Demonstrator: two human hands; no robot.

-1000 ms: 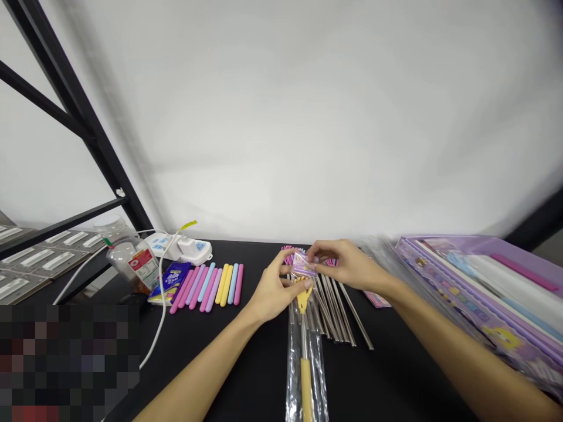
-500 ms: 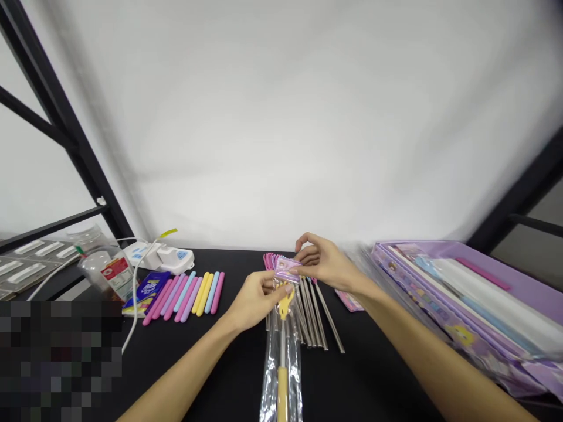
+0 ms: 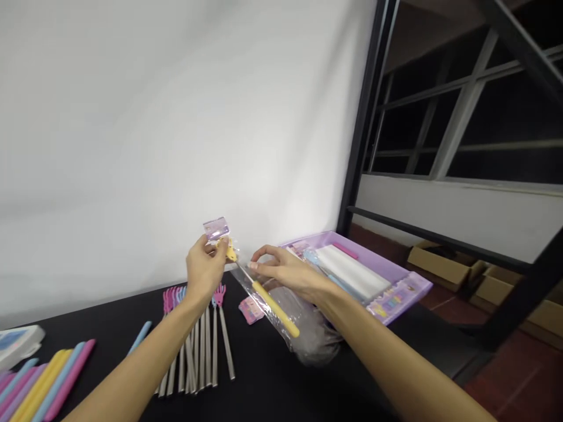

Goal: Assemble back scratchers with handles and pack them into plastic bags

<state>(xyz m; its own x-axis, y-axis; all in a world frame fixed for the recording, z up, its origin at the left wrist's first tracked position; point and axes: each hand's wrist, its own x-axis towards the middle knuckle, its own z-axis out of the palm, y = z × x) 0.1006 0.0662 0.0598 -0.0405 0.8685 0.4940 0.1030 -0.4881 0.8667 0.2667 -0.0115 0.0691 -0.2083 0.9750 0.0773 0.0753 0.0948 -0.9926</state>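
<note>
A yellow hand-shaped back scratcher [image 3: 273, 306] with a metal rod lies slanted in a clear plastic sleeve, a small purple card [image 3: 216, 228] at its top end. My left hand [image 3: 206, 264] is closed on it near the yellow head, lifted above the table. Just right of the rod is my right hand [image 3: 281, 269], fingers curved and thumb slightly apart from the forefinger, with nothing visible between them. Below my left hand lies a row of back scratchers [image 3: 202, 351] with metal rods and pink, blue and purple heads, partly hidden by my forearm.
To the right, a purple box [image 3: 378, 258] holds a white roll and packaged items. Clear plastic bags [image 3: 314, 334] bunch before it. A pink card [image 3: 251, 309] lies on the black table [image 3: 272, 392]. Coloured handles [image 3: 53, 381] and a white power strip [image 3: 20, 343] are at left.
The view has swung right towards the purple box. My left hand has raised the bagged back scratcher and tilted it. My right hand has left the card and moved right, beside the rod.
</note>
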